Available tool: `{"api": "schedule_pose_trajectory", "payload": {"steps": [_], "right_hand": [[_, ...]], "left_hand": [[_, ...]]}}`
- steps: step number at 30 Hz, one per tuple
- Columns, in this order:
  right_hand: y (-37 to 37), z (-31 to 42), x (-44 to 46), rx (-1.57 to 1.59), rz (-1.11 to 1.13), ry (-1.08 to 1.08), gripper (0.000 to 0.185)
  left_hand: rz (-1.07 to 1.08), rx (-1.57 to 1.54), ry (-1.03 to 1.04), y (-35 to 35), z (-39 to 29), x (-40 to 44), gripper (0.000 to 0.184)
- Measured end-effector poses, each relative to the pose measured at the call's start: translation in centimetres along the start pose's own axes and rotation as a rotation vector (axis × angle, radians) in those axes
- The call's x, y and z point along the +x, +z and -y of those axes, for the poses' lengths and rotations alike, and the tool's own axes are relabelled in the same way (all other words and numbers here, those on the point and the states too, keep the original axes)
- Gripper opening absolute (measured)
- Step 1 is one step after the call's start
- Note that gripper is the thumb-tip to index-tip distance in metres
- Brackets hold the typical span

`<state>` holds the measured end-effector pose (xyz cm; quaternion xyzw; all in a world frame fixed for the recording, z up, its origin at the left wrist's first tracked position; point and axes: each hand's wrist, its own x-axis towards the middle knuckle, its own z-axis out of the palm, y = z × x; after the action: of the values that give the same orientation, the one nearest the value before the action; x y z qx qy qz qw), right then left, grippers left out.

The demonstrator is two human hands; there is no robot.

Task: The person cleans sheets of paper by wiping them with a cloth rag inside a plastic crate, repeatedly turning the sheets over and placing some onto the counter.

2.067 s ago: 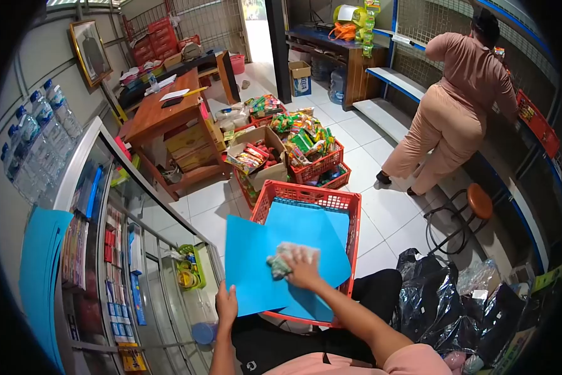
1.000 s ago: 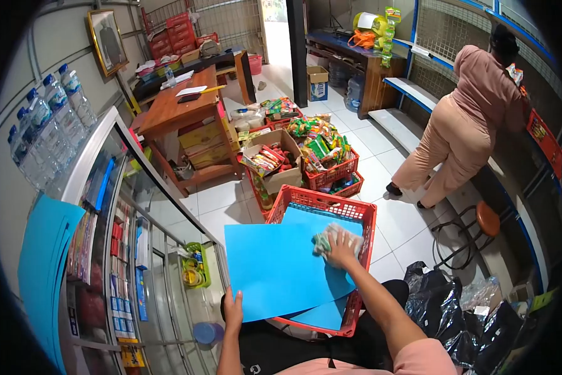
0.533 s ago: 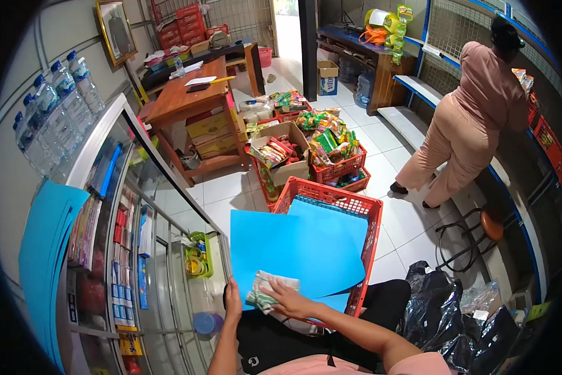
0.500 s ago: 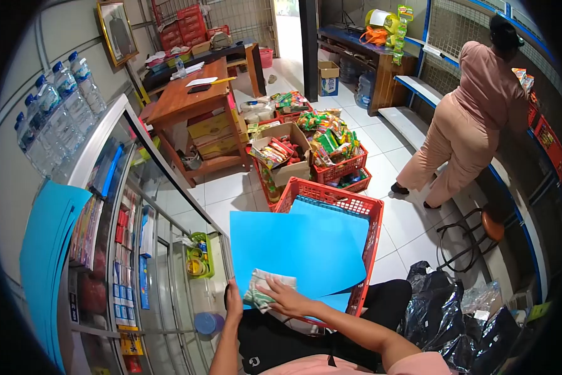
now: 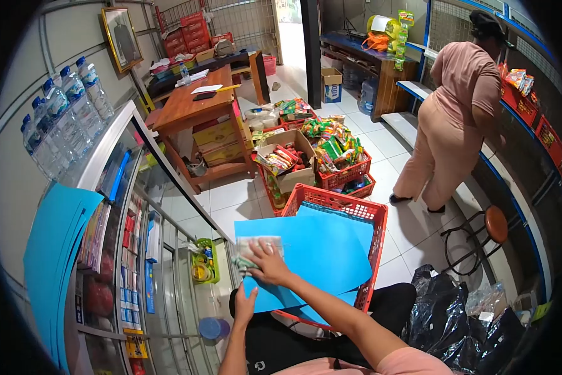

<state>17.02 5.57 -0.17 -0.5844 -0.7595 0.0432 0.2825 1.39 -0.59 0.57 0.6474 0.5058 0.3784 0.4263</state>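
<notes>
A large blue plastic sheet [image 5: 312,250] lies across the top of a red plastic crate [image 5: 380,234] in front of me, with further blue sheets beneath it. My left hand [image 5: 246,304] grips the sheet's near left corner, thumb on top. Spread over a pale folded cloth [image 5: 248,247] with green marks, my right hand [image 5: 267,264] presses it against the sheet's left part. The cloth's middle is hidden under the fingers.
A glass display case [image 5: 168,219] with water bottles [image 5: 75,106] on top stands at left. Crates of packets [image 5: 334,147] lie ahead. At right are black plastic bags [image 5: 440,312], a stool [image 5: 495,225] and another person [image 5: 453,119] beside the shelves.
My right hand and the cloth have moved up and left over the sheet. My left hand has shifted right along its near edge. The other person has turned and lowered an arm.
</notes>
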Motion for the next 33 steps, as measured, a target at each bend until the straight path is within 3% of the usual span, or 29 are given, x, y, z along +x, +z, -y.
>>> {"api": "schedule_pose_trajectory", "payload": {"steps": [4, 7, 9, 12, 15, 19, 22, 24, 26, 33], "right_hand": [[-0.7, -0.9, 0.3, 0.067, 0.075, -0.139, 0.049], [-0.2, -3.8, 1.5, -0.040, 0.000, -0.062, 0.049], [0.3, -6.0, 1.6, 0.051, -0.182, 0.238, 0.050], [0.5, -7.7, -0.5, 0.249, -0.287, 0.327, 0.054], [1.4, -8.3, -3.8, 0.136, -0.136, 0.324, 0.057], [-0.5, -8.6, -7.0, -0.041, 0.031, 0.113, 0.057], [-0.4, -11.9, -5.9, -0.146, 0.060, 0.214, 0.057], [-1.3, -14.7, -5.7, -0.262, 0.134, 0.456, 0.059], [-2.5, -17.3, -6.4, -0.272, 0.158, 0.544, 0.062], [-5.9, -16.2, -14.2, -0.281, 0.327, 0.579, 0.067]], "left_hand": [[0.034, 0.008, -0.065, 0.0, -0.1, -0.1, 0.026], [0.037, -0.027, -0.034, 0.3, 0.2, -0.2, 0.026], [0.038, -0.054, -0.004, 0.1, 0.2, -0.2, 0.025], [0.045, -0.032, -0.023, -0.1, -1.0, -0.4, 0.025], [0.056, -0.016, -0.035, 0.0, -1.8, -0.1, 0.025], [0.048, -0.045, -0.071, 0.1, -1.7, -0.4, 0.025], [0.039, -0.067, -0.056, 0.3, -0.6, -0.6, 0.025], [0.016, -0.092, -0.030, 0.2, 0.0, -0.5, 0.025], [0.003, -0.090, -0.031, 0.0, -0.1, -0.8, 0.026], [-0.029, -0.126, -0.062, 0.4, -0.5, -1.0, 0.026]]}}
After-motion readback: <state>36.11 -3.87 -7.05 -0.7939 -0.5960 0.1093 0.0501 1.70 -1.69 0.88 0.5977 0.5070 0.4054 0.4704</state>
